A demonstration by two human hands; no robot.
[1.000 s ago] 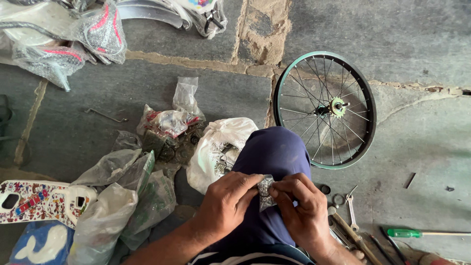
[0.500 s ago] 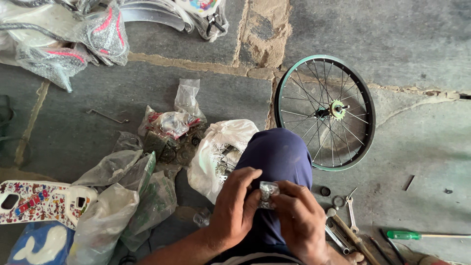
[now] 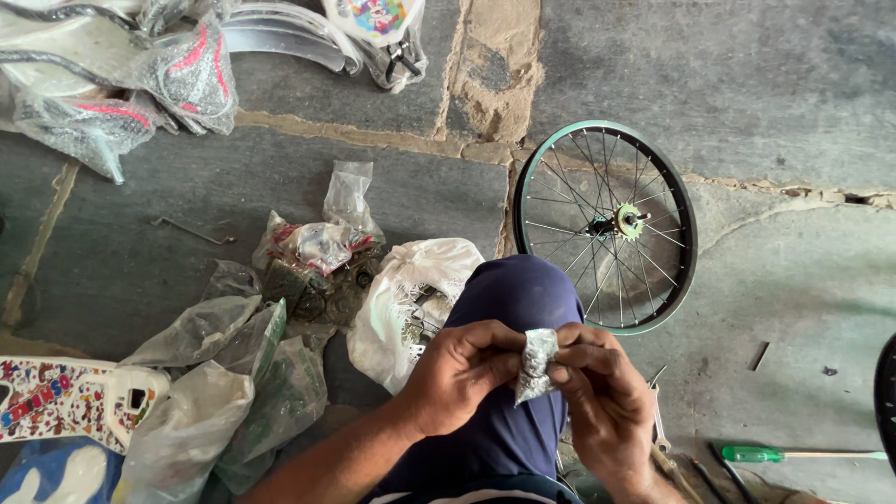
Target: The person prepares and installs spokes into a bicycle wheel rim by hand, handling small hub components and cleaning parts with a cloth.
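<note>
Floor (image 3: 765, 84): grey stone slabs w/ rough mortar joints, dusty. Your left hand (image 3: 457, 373) and right hand (image 3: 602, 397) meet over your knee (image 3: 518, 299); fingers of both pinched shut on a small crinkled clear packet (image 3: 536, 364), held between them above the blue trouser leg. Spoked wheel (image 3: 607, 227) lies flat nr the joint. Plastic bags (image 3: 233, 373) at left; green-handled screwdriver (image 3: 793, 455) toward bottom-right edge.

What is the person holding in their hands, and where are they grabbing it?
A small crinkly clear plastic packet, pinched near its top between the fingertips of the left hand and the right hand, above the knee.
</note>
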